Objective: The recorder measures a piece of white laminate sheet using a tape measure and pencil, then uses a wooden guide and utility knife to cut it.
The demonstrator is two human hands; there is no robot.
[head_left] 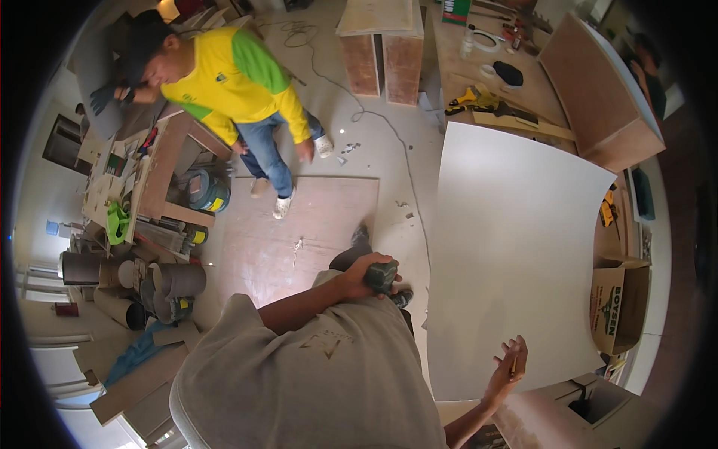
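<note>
Your left hand (356,281) is in front of your body, its grip clamped around a dark, rounded object (382,277) whose exact kind you cannot tell from here. Your right hand (511,361) is over the near part of the large white sheet (516,247) on your right, its grip holding a thin pencil (514,367) with the fingers partly curled; whether it touches the sheet you cannot tell. Beyond the sheet's far edge, a yellow and black tool (467,99) lies on the table (550,111). A cardboard box (605,310) sits beside the sheet's right edge. Ahead to your left, a co-worker in a yellow shirt (235,78) stands bent forward.
</note>
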